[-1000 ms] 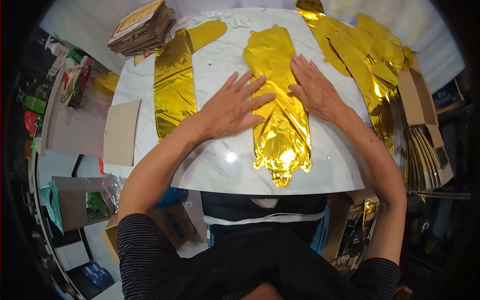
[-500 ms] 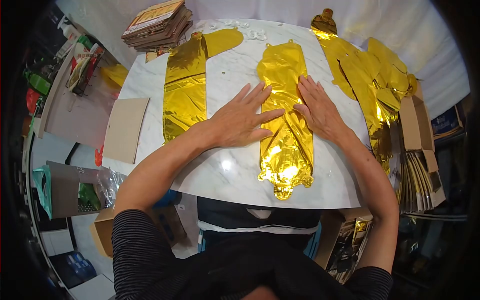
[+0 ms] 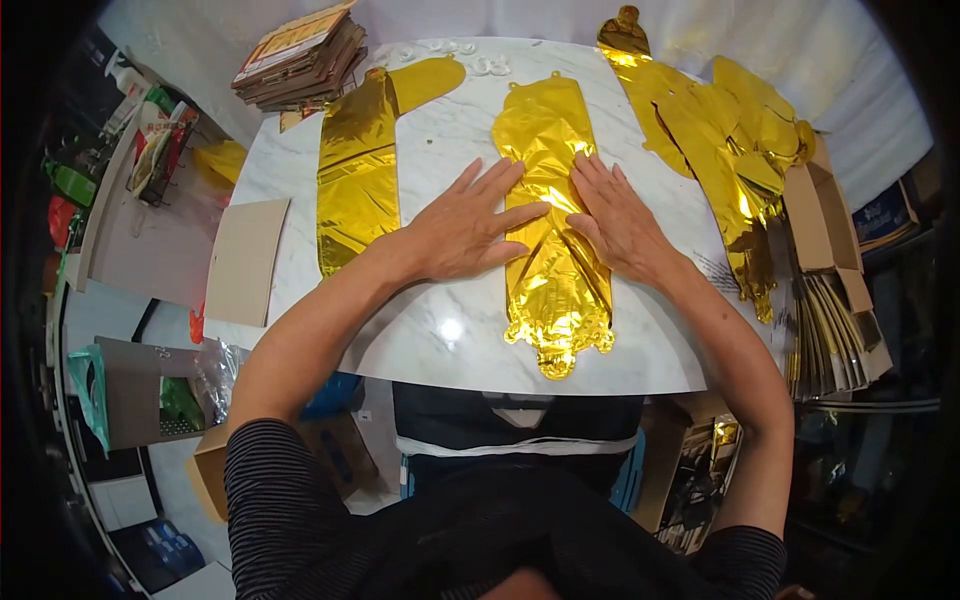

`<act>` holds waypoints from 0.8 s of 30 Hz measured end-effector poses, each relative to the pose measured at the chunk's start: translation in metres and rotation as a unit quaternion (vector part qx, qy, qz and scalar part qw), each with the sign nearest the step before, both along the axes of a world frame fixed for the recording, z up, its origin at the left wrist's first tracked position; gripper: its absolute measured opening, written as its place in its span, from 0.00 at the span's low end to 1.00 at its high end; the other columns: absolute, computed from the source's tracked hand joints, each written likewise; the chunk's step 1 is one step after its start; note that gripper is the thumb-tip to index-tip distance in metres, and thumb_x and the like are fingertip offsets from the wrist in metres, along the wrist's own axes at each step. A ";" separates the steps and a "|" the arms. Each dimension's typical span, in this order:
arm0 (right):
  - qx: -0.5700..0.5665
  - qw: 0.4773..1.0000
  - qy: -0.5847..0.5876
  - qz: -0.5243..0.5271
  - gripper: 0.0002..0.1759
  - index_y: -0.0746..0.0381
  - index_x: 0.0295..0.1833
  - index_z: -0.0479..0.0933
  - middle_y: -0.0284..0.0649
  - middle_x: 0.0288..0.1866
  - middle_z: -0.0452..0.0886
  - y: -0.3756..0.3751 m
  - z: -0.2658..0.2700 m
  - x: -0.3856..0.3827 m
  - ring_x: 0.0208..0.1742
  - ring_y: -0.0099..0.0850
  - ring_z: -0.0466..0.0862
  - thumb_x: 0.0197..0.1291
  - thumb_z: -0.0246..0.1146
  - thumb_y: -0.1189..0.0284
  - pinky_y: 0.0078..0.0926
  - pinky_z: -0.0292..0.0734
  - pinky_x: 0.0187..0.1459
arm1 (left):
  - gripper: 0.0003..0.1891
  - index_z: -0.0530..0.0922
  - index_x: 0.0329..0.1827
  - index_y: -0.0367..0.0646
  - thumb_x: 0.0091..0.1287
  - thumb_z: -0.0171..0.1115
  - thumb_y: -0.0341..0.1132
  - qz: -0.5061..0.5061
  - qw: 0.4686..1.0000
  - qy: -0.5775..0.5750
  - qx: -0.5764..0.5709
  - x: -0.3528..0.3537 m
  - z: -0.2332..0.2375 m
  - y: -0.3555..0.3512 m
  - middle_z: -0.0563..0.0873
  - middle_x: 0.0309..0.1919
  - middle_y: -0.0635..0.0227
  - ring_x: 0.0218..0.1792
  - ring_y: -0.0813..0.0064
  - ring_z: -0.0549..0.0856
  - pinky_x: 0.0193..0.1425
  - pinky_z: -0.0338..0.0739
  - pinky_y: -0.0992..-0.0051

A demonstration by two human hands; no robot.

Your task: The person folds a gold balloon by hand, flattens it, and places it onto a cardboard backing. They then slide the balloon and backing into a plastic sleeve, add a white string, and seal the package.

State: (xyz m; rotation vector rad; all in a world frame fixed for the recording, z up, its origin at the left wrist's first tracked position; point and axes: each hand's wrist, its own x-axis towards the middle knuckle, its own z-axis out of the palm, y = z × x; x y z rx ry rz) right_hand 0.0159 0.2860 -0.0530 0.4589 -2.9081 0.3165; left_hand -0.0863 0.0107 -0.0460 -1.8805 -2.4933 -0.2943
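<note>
Head view: the gold foil point(image 3: 556, 262) lies flat on the table point(image 3: 440, 335), between the hands, its long axis running away from the person. Left hand point(image 3: 462, 228) and right hand point(image 3: 622, 222) touch opposite edges, apart, palms down, clamping nothing; neither is nearer. Their fingertips sit more level than a second ago.

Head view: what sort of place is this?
Likely a small packing or handwork station, home or workshop unclear: a flat gold foil piece on a marbled table, a stack of cardboard at its far left, a cardboard box at its right.
</note>
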 end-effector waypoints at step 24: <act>0.006 0.999 0.039 -0.028 0.36 0.54 0.84 0.69 0.56 0.88 0.60 -0.024 -0.009 0.016 0.90 0.53 0.55 0.81 0.56 0.46 0.52 0.47 0.88 | 0.34 0.67 0.86 0.54 0.79 0.62 0.51 -0.003 0.998 -0.060 -0.007 -0.001 0.011 0.004 0.59 0.86 0.40 0.89 0.46 0.54 0.92 0.40 0.50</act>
